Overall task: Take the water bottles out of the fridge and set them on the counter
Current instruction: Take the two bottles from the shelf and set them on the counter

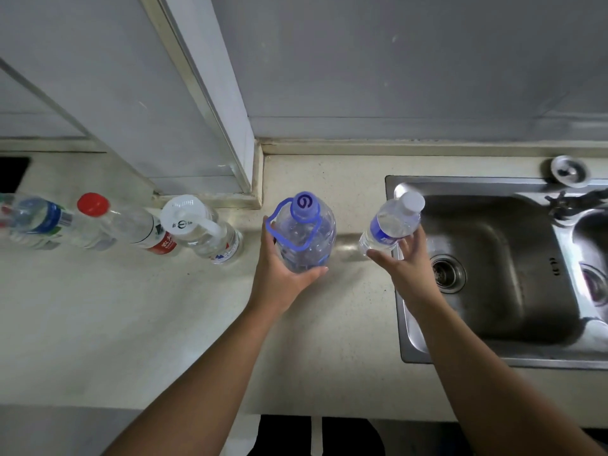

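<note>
Purple-capped bottle stands upright beside tilted white-capped bottle.

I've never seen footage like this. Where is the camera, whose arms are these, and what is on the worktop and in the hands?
No machine here: a person wears one wide camera on the head, looking down at their own bare arms. The left hand grips a big bottle with a purple cap and handle; the right hand holds a small bottle. Both are at the pale counter, beside a steel sink. Further left stand a white-capped bottle, a red-capped bottle and a blue-labelled bottle.
</note>
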{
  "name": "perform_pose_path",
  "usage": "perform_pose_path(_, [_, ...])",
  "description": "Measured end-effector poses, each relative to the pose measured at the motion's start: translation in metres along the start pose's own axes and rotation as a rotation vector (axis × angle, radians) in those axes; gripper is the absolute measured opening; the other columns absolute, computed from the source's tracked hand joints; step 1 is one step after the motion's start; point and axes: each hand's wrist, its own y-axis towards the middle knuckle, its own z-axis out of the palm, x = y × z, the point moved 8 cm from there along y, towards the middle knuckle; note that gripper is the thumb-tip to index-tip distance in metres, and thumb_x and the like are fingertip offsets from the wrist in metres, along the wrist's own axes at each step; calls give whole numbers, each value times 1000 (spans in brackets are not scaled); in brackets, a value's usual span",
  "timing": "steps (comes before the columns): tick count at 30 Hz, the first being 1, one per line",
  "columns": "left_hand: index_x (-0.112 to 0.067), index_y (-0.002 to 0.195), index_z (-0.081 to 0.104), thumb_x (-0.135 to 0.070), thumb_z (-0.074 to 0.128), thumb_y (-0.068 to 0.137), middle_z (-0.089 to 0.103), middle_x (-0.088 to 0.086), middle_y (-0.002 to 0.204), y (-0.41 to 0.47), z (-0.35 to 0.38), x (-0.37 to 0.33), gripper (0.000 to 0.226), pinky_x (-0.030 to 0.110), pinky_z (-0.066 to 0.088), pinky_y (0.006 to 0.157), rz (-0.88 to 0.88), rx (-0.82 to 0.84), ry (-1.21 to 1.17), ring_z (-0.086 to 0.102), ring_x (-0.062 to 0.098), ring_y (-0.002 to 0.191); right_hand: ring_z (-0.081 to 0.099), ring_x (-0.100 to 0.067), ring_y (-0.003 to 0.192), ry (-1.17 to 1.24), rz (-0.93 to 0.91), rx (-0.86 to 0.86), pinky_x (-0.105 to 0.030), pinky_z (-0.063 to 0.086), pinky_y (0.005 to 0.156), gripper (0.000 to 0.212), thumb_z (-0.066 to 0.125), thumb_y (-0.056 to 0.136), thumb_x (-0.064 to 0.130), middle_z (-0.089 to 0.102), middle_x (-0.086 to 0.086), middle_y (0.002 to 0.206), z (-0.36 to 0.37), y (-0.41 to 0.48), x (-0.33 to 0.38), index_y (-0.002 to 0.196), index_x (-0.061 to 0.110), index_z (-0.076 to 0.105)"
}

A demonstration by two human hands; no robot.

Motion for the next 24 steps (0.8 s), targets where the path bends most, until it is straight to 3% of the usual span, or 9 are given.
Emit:
perform_pose_path(2, [-22,152,22,-21,94,62,42,-24,139,-5,-1,-7,115,-4,34,87,26,8,9,40,-23,121,44,0,133,28,3,-8,-17,39,97,96,83,78,10,45,14,147,-3,-8,2,153,31,28])
perform_pose_path(6, [-26,149,24,-16,93,63,40,-26,139,-15,-5,-17,111,-4,33,88,60,13,39,41,-19,122,31,-14,148,19,-28,-90,-33,32,112,97,84,79,22,33,5,161,-14,-28,14,155,29,24])
perform_pose_path(8, [-26,154,15,-25,94,61,35,-11,153,-21,-9,-22,122,2,32,100,66,13,46,37,-3,136,30,-14,148,21,-54,-117,-32,32,111,97,83,81,25,29,5,162,-18,-39,23,156,30,22])
perform_pose_path(10, [-30,156,6,-33,94,61,25,-7,160,-27,-12,-27,129,12,29,107,72,26,61,29,6,144,30,-14,148,31,-82,-137,-30,31,107,97,82,81,28,27,6,163,-22,-50,33,156,31,21])
perform_pose_path(12, [-32,157,3,-37,93,63,19,-8,163,-36,-15,-34,130,14,27,106,77,30,59,24,7,146,29,-15,149,44,-114,-153,-30,31,106,96,82,81,30,27,6,164,-26,-62,45,156,32,21])
perform_pose_path(16, [-35,156,3,-63,83,55,9,-12,165,-55,-29,-62,132,40,24,121,99,-10,62,14,10,151,34,-12,144,56,-227,-144,-29,33,106,89,79,84,31,32,6,161,-28,-85,80,155,30,25])
perform_pose_path(20, [-31,157,1,-78,74,52,7,-9,166,-74,-58,-91,137,43,22,122,103,-188,-7,12,8,151,41,2,132,57,-369,-48,-27,35,107,75,76,87,31,40,26,142,-14,-106,113,148,40,32])
perform_pose_path(22, [-28,158,4,-66,74,59,11,-7,166,-91,-71,-102,127,31,30,118,121,-263,-36,17,7,150,39,-2,136,30,-417,-2,-29,34,108,72,75,87,37,39,24,145,-5,-115,125,146,45,33])
perform_pose_path(24, [-23,157,9,-46,76,68,23,-8,160,-109,-80,-113,114,5,34,101,157,-323,-67,30,-5,140,38,-3,140,44,-466,41,-31,34,112,71,75,87,37,39,24,145,0,-124,141,146,43,35])
